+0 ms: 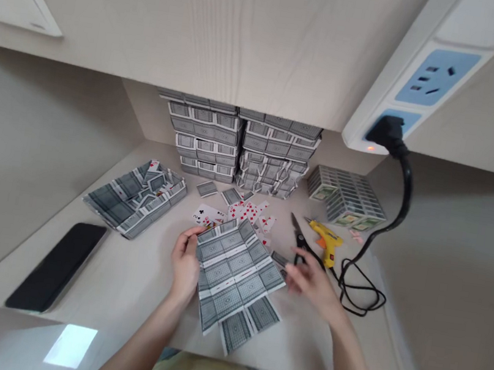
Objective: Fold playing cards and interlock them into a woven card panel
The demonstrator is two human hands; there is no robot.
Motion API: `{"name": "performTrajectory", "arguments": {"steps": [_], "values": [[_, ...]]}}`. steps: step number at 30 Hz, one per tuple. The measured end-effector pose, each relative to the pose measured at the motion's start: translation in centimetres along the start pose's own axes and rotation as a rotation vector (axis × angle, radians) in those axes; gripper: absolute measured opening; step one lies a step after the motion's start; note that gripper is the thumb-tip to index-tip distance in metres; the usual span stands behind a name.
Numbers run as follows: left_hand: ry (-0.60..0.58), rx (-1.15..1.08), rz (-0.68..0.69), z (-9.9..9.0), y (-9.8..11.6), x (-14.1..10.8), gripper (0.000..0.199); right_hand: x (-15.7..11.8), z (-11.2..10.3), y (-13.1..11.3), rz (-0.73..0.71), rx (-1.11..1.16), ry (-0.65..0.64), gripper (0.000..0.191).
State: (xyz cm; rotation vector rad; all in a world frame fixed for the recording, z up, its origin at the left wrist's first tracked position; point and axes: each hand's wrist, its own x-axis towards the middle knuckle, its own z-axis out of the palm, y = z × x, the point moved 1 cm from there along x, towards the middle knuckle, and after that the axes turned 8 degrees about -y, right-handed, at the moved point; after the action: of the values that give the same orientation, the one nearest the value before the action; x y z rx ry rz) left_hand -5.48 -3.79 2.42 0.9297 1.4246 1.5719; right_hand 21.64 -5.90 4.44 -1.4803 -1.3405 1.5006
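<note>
A flat panel of joined playing cards (234, 273), grey patterned backs up, is tilted above the desk in front of me. My left hand (186, 262) grips its left edge, thumb on top. Two cards stick out from the panel's lower edge. Near the panel's right corner is my right hand (307, 280), slightly blurred, its fingers bent close to black scissors (300, 240); whether it touches them or holds anything I cannot make out. Loose cards (247, 211), some face up, lie behind the panel.
Stacked card-built blocks (207, 142) stand at the back. An open card-built box (138, 196) and a black phone (58, 267) are on the left. A yellow glue gun (329, 240), a black cable (404, 202) and boxed card decks (347, 197) occupy the right. A power strip (409, 92) hangs above.
</note>
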Motion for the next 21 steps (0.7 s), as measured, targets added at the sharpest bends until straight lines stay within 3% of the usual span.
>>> {"name": "performTrajectory", "arguments": {"steps": [3, 4, 6, 9, 11, 17, 19, 21], "values": [[0.011, -0.02, -0.014, 0.2, 0.3, -0.1, 0.021, -3.7, 1.5, 1.5, 0.149, 0.043, -0.291, 0.096], [0.01, -0.039, -0.013, 0.3, 0.3, -0.1, 0.02, -4.4, 2.3, 1.9, 0.172, 0.053, -0.351, 0.1], [0.001, -0.075, -0.016, 0.4, 0.3, -0.1, 0.02, -4.7, 3.7, 2.4, 0.158, 0.053, -0.361, 0.087], [-0.005, -0.076, -0.05, 0.2, 0.3, -0.6, 0.022, -3.3, 4.9, 2.7, 0.011, -0.003, -0.173, 0.04], [0.002, -0.052, -0.064, -0.2, 0.4, -1.4, 0.022, -2.0, 5.0, 2.6, -0.055, -0.054, -0.084, 0.025], [-0.045, 0.03, -0.095, -2.0, 0.6, -4.7, 0.027, 0.4, 5.6, 2.0, -0.233, -0.242, 0.245, 0.034], [-0.149, 0.084, -0.102, -2.7, 0.7, -5.1, 0.028, 0.5, 6.5, 1.9, -0.254, -0.293, 0.352, 0.038], [-0.282, 0.18, -0.02, -3.3, 0.9, -5.0, 0.026, 0.5, 7.4, 1.8, -0.263, -0.298, 0.465, 0.036]]}}
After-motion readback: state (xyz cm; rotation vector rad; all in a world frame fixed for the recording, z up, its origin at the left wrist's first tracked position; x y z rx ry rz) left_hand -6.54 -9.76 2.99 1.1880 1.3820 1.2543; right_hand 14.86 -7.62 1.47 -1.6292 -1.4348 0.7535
